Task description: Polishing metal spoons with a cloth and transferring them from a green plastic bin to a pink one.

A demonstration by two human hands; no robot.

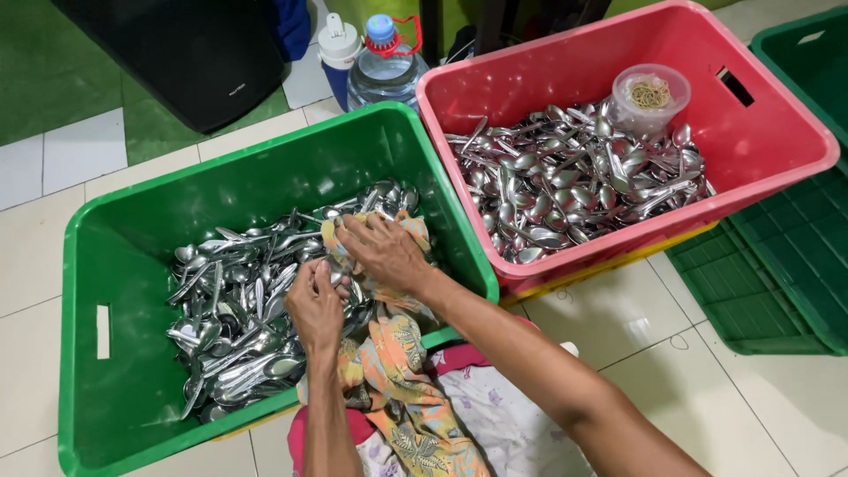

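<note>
Both hands are down in the big green plastic crate (132, 265), working over a heap of shiny stainless-steel spoons (234, 309). The left hand (315, 305) is curled, fingers closed round what looks like a small clutch of spoon handles — the view is too crowded there to say how many. The right hand (384, 252) sits at about one o'clock from it, nearly touching, its fingers bent and pressing a patterned orange-and-yellow cloth (397, 371) against the metal. That cloth trails back over the crate's near rim and down onto the person's lap at six o'clock, so it is draped there within reach, one end up in the right hand's grip, the rest hanging slack.

The loose spoons lie mostly at nine o'clock from the hands, piled toward the crate's middle and near wall — right under and beside the left hand, touching it.

Over at two o'clock stands a red plastic crate (777, 141), tilted up on something yellow beneath its near edge, holding a second heap of steel spoons (574, 185). A small clear round tub of rubber bands (651, 95) rests on that pile against the far wall, well apart from both hands. A dark green slatted crate (795, 256) lies at three o'clock on the tiled floor (35, 256), and two water bottles (371, 57) stand at twelve.
</note>
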